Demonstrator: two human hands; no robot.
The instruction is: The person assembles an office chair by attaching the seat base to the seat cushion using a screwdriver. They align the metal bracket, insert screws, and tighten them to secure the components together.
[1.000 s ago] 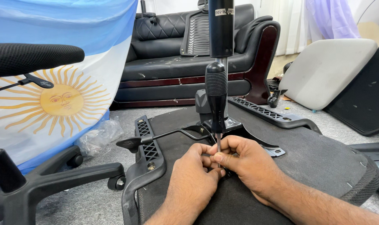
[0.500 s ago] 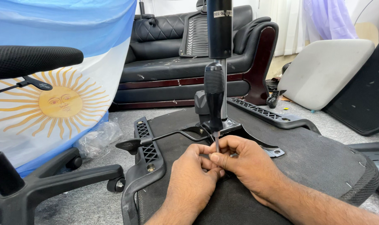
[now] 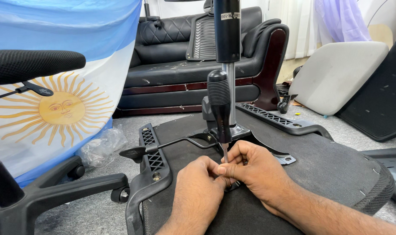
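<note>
Both hands pinch at the base of the screwdriver (image 3: 219, 111). Left hand (image 3: 198, 189) has fingertips pressed together around the lower shaft; right hand (image 3: 254, 172) closes its fingers on the same spot from the other side, the two touching. Whatever sits under the tip is hidden by the fingers. The screwdriver stands upright, black ribbed handle up, just beside the gas lift cylinder (image 3: 227, 30), on the underside of an upturned chair seat (image 3: 328, 169). Black armrest (image 3: 152, 169) on the seat's left edge. Black sofa (image 3: 180, 56) behind, sun flag (image 3: 63, 87) at left.
</note>
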